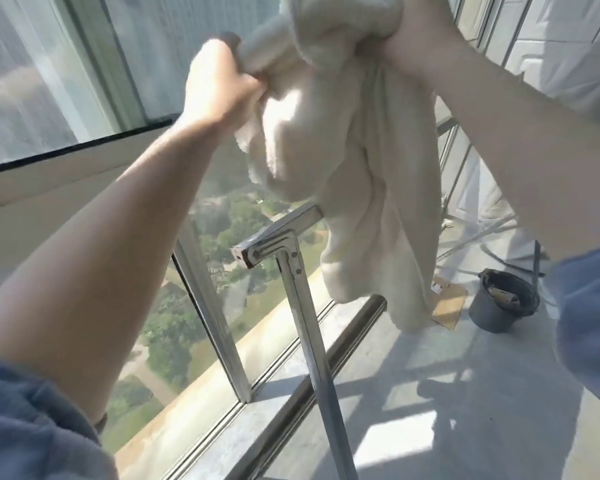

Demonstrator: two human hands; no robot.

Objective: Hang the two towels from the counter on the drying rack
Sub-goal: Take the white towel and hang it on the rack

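Note:
A cream towel hangs bunched in the air, gripped at its upper edge by both hands. My left hand clutches the towel's left corner, and my right hand holds its top right at the frame's upper edge. The towel's lower end dangles over the top bar of the metal drying rack, whose upright leg runs down to the floor. The rest of the rack's bars are hidden behind the towel. No second towel is in view.
Tall glass windows run along the left, with a low sill track at floor level. A dark grey bucket stands on the pale floor at right, beside a brown board. Thin metal rods lie behind it near a white garment.

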